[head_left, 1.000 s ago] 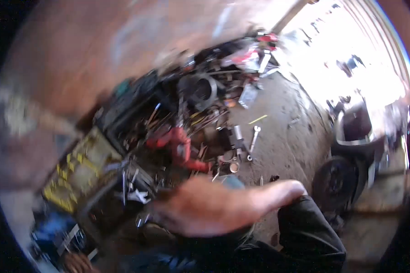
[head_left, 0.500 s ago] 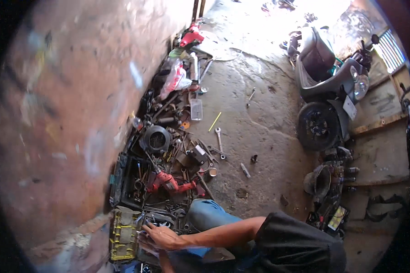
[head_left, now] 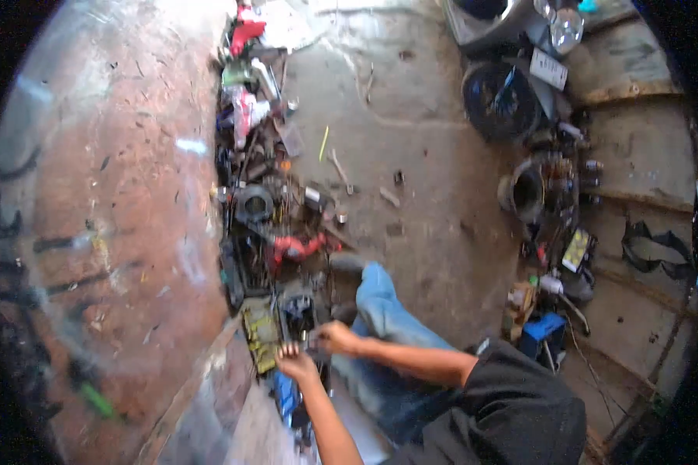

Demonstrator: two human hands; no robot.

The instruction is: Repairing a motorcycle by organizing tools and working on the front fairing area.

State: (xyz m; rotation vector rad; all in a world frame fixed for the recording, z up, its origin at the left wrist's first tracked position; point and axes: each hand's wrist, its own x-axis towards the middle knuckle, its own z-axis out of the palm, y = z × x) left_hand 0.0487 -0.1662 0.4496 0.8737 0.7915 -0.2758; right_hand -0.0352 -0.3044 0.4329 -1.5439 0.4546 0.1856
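My left hand [head_left: 296,364] is beside the lower edge of a yellow-and-black toolbox tray [head_left: 260,329], its fingers curled in; whatever they hold is hidden. Just right of it, my right hand [head_left: 339,339] is closed, with a small greyish piece showing at the fingers, too blurred to name. Beyond both hands lies a dark open case [head_left: 296,306] with metal parts in it. A blue object [head_left: 285,394] lies beside my left forearm.
A red power drill [head_left: 298,247] lies among heaped tools and parts along the wall. A wrench [head_left: 338,169] and a yellow stick [head_left: 324,143] lie on the floor. To the right stand a wheel [head_left: 501,101], engine parts [head_left: 529,190] and a blue box [head_left: 541,337].
My view has shifted, so the scene sits higher and further left. My hands, overlapping at the case before, are now apart, and the left forearm shows clearly.
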